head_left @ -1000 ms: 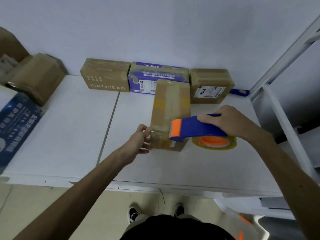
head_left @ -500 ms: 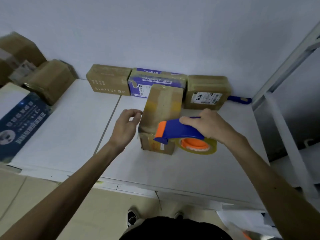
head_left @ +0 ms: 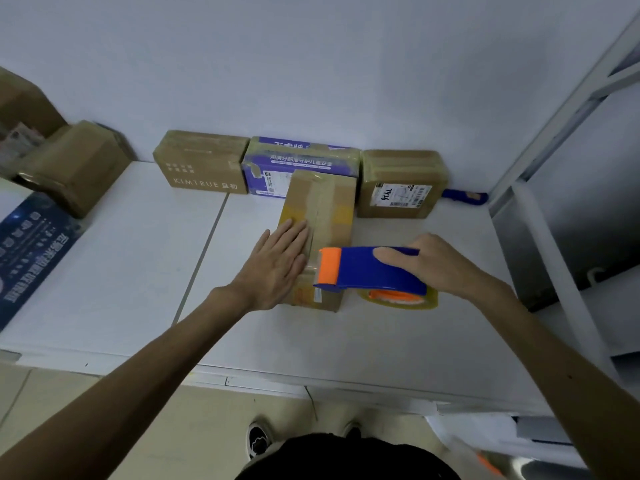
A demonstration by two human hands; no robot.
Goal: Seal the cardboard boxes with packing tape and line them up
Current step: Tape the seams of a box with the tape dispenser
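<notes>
A long brown cardboard box [head_left: 322,209] lies lengthwise on the white table [head_left: 138,271], with tape running along its top. My left hand [head_left: 277,265] presses flat on the box's near top, fingers straight. My right hand [head_left: 440,265] grips a blue tape dispenser [head_left: 367,271] with an orange front and a clear tape roll; its orange end sits at the box's near right edge. Three boxes stand in a row against the wall: a brown KIMTRUE box [head_left: 202,162], a purple printed box [head_left: 301,159] and a brown labelled box [head_left: 401,181].
More brown boxes [head_left: 76,164] are stacked at the far left, beside a dark blue printed sheet [head_left: 27,251]. A blue handle [head_left: 464,196] lies by the wall at the right. A white metal rack [head_left: 554,216] borders the table's right side. My shoes [head_left: 259,441] show below.
My left hand let go of the box's near left corner, rose, and came down flat on the top. The dispenser stays at the box's near end in my right hand.
</notes>
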